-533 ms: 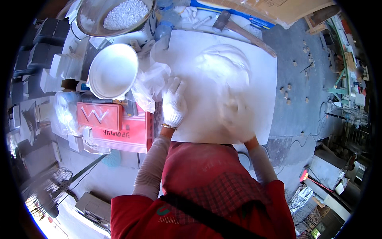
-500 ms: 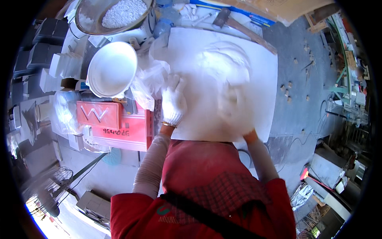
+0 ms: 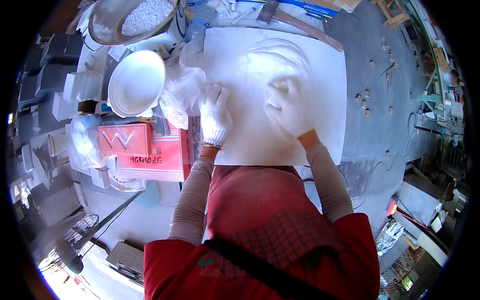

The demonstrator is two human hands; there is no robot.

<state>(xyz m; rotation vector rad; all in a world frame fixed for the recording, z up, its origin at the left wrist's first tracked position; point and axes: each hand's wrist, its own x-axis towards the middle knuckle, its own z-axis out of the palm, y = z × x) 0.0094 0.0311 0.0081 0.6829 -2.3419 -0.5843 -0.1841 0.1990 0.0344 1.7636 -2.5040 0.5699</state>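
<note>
A large white board (image 3: 235, 150) lies in front of me, its surface coated with fine white powder. Toward its far side the powder (image 3: 282, 52) is pushed up into a curved ridge. My right hand (image 3: 287, 102), in a white knit glove, presses on the board just below that ridge. Its fingers are bent and drawn together; whatever they hold, if anything, is hidden. Near the board's left edge rests my left hand (image 3: 216, 112), gloved the same way, its fingers stretched out flat. Crumpled clear plastic (image 3: 182, 92) lies beside it.
On the left stand a white bowl (image 3: 136, 82), a red box (image 3: 155, 162) with a red block (image 3: 125, 139) on it, and a basin (image 3: 110, 37) holding white granules. A hammer (image 3: 310, 31) lies along the board's far edge. Small chunks (image 3: 367, 93) dot the floor at right.
My right hand has moved away from me across the board and its blur is gone. My left hand stays near the left edge. The whole view has shifted slightly.
</note>
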